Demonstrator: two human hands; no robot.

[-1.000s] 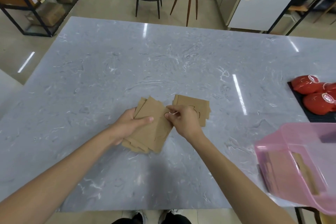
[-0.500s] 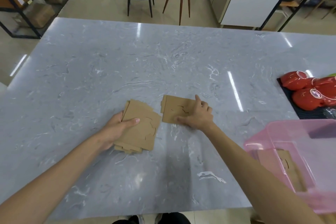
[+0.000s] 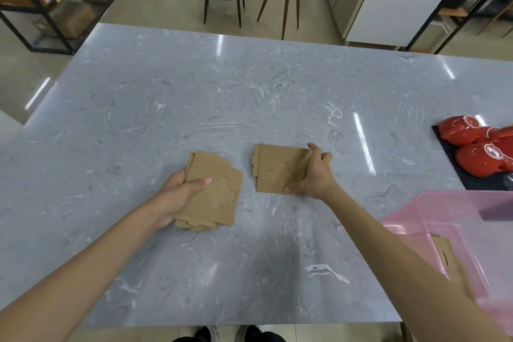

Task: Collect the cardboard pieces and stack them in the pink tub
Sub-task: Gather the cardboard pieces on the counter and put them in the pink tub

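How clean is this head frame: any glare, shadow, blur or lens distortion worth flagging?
Head view: bright ceiling-light streaks glare on the marble table; a soft shadow darkens it near the front edge; wide-angle bending curves the table's edges; the pink tub at the corner looks smeared; both cardboard stacks stay sharp.

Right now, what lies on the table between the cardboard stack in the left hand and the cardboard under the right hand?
Nothing: the head view shows only bare grey marble tabletop between the brown cardboard stack and the flat brown cardboard piece.
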